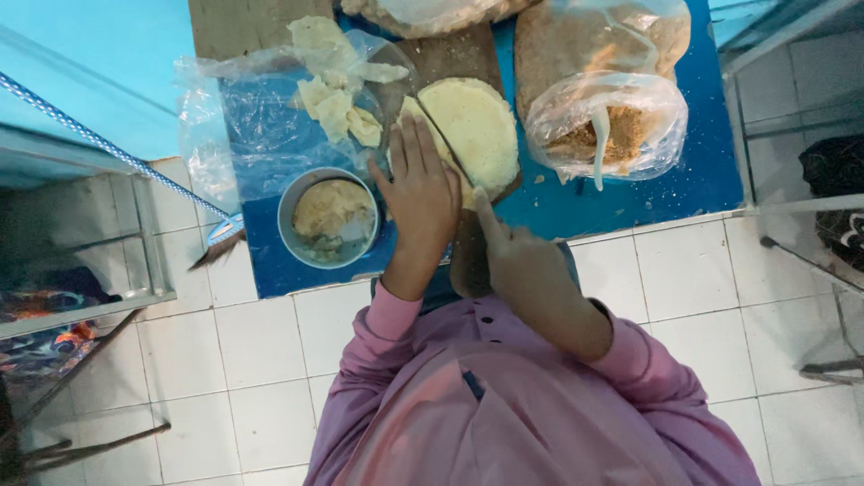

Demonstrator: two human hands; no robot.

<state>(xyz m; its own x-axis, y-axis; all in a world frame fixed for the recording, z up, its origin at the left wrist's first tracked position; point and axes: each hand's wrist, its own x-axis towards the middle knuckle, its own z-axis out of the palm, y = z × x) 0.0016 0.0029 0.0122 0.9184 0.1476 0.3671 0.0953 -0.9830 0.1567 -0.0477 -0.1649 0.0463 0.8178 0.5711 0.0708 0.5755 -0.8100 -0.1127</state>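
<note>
left hand [421, 184] flat, open, pinning pale dough round [472, 126] to wooden board [445, 58] | right hand [517, 256] gripping knife [441, 139], steadied for slicing | bowl of filling [328, 216] near left, within reach

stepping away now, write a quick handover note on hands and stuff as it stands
Left hand: flat, palm down on the pale round flatbread on the wooden board.
Right hand: forefinger out along a knife lying across the flatbread; grip unclear.
Round metal bowl of pale filling: left of the hands on the blue table.
Clear bag of crumbs: right.
Cut appears begun, not finished.
</note>
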